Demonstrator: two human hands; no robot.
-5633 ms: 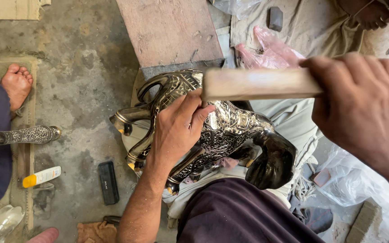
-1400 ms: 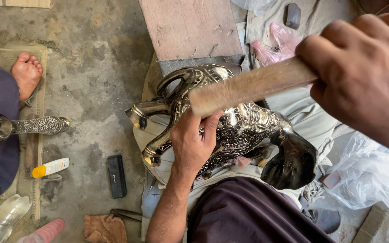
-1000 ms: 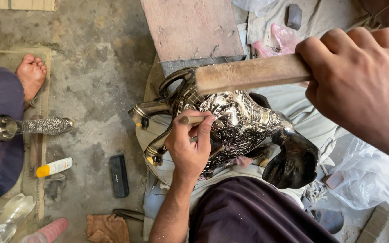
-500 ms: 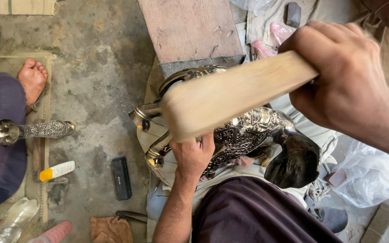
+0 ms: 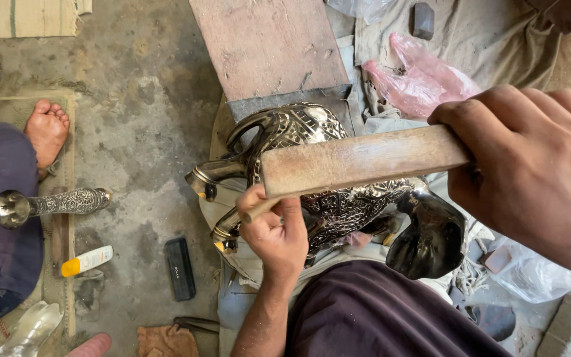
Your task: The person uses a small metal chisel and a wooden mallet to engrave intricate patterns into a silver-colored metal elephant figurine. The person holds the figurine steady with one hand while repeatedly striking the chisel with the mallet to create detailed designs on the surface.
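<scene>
- Rough grey concrete floor (image 5: 133, 132) fills the left of the view; a reddish wooden board (image 5: 266, 43) lies at the top, with crumpled cloth (image 5: 490, 46) and a pink plastic bag (image 5: 424, 79) to its right.
- Resting on the person's lap, over a pale cloth, is one ornate engraved metal piece (image 5: 338, 198), silver with brass-coloured tips, lying on its side just below the board.
- Left hand (image 5: 275, 231) is curled shut, fingers pinching a thin rod-like tool (image 5: 259, 210) whose tip presses against the metal piece.
- Right hand (image 5: 530, 172) is wrapped tight around one flat wooden mallet (image 5: 358, 162), held level above the metal piece, its far end just over the left hand.
- One bare foot (image 5: 47, 129) of another person shows at the left edge, beside one engraved metal stem (image 5: 47, 205) with a round knob.
- Lying on the floor nearby: one white and yellow tube (image 5: 87, 260) and one small black rectangular block (image 5: 181, 268).
- One dark block (image 5: 423, 20) sits on the cloth at the top.
</scene>
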